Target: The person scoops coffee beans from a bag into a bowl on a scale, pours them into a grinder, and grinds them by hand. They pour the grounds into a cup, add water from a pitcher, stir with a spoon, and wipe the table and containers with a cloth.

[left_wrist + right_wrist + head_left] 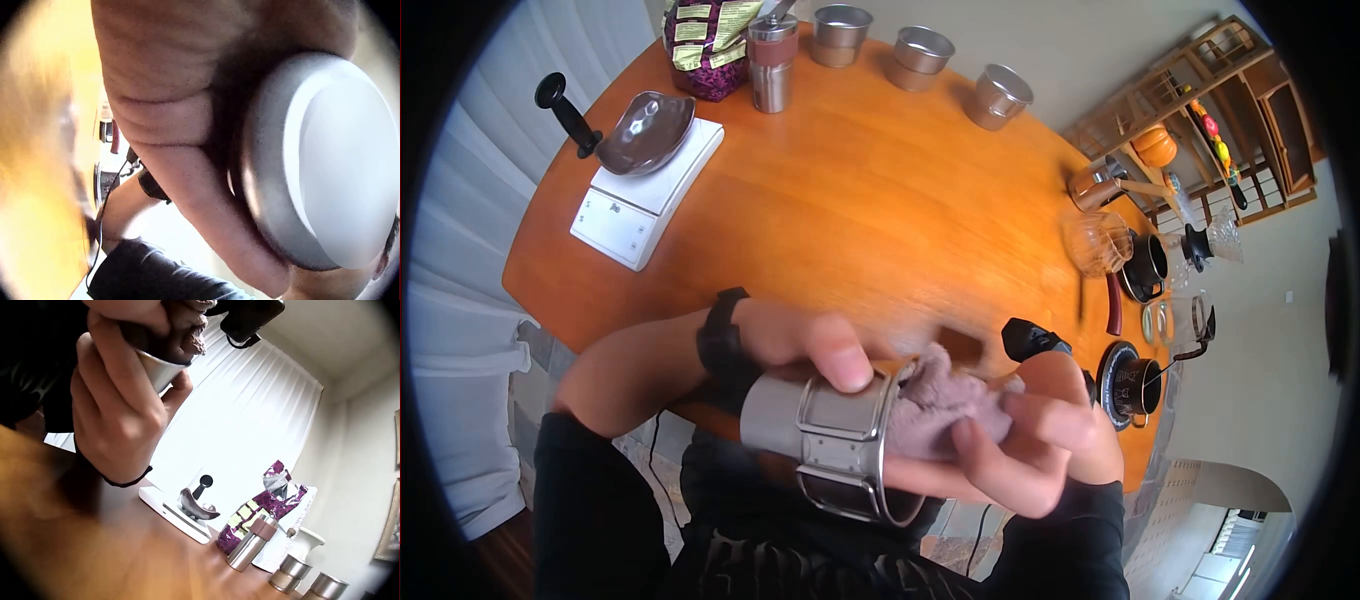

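In the head view, my left hand (795, 340) grips a steel camping cup (772, 415) tipped on its side, thumb along its wall near the rim. Wire handles sit on the cup's side. My right hand (1045, 440) holds a bunched greyish-mauve cloth (930, 415) at the cup's mouth, where part of the cloth is inside. The left wrist view shows the cup's round base (269, 162) beside the palm. From the right wrist, the left hand's fingers (109, 412) wrap the cup, with the cloth (197, 340) bunched over its rim.
A white scale (625, 215) bearing a brown dish (645, 135) stands at the table's left. Behind are a coffee bag (710, 50), a hand grinder (772, 75) and several metal cups (922, 55). A glass server (1097, 243) and black mugs (1143, 385) line the right edge.
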Tool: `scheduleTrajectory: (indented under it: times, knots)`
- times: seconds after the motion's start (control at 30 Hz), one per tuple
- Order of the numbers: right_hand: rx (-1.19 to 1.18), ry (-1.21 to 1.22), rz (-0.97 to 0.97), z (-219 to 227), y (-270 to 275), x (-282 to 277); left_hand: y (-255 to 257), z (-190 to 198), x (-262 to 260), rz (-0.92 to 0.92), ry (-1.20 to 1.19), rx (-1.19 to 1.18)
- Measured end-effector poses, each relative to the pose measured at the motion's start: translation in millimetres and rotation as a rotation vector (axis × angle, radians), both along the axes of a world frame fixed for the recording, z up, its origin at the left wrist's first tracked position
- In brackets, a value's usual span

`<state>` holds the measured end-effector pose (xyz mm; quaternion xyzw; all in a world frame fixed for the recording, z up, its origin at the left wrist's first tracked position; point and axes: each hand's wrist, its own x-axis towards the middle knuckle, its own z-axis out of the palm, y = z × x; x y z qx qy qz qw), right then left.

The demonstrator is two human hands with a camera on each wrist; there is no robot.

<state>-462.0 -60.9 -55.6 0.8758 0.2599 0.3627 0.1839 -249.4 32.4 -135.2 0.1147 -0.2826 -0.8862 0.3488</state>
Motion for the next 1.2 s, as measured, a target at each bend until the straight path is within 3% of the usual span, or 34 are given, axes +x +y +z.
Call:
scheduleTrajectory:
  times: [0.1,0.2,0.27,0.3,0.4,0.43,0.53,0.57,0.67,0.7,0.8,0.83,0.93,1.0,1.03,1.13,1.2]
  knots:
    - [-0.010,-0.024,0.013,-10,-7,4,1,-4,-6,0.092,0.078,0.038]
    - [0.056,0.130,-0.005,-9,-12,6,1,12,-1,0.126,-0.129,0.017]
    - [0.153,0.310,-0.064,-7,-14,5,-11,20,7,0.055,-0.374,-0.115]
    - [0.202,0.380,-0.103,-9,-15,4,-22,18,12,0.058,-0.529,-0.355]
    - [0.375,0.491,-0.263,-27,-23,3,-20,28,10,0.264,-0.784,-0.461]
    - [0.491,0.610,-0.307,-20,-28,7,-21,27,9,0.377,-0.946,-0.632]
    - [0.912,0.603,-0.321,-45,-43,16,-22,21,4,0.721,-1.444,-1.174]
    - [1.220,0.745,-0.462,-45,-43,13,-22,18,2,0.745,-1.493,-1.208]
    - [2.083,0.871,-0.432,-21,-43,13,-21,25,-3,1.001,-1.692,-1.512]
    - [2.434,0.823,-0.128,-25,-47,12,-18,29,-3,1.040,-1.751,-1.547]
    - [2.828,0.662,0.302,-19,-47,11,-23,20,2,1.282,-1.872,-1.769]
    - [2.820,0.601,0.205,-16,-44,12,-22,19,-1,1.280,-1.868,-1.760]
    - [2.597,0.738,0.144,-18,-42,10,-23,18,-2,1.250,-1.791,-1.655]
    - [2.045,0.760,-0.147,-13,-34,6,-22,22,1,1.177,-1.649,-1.542]
    - [1.806,0.788,-0.202,-11,-35,5,-21,23,2,1.139,-1.578,-1.484]
    - [1.178,0.827,-0.216,-5,-46,3,-19,22,-3,0.962,-1.360,-1.240]
    - [0.998,0.905,-0.256,7,-47,-1,-18,20,-6,0.761,-1.242,-1.048]
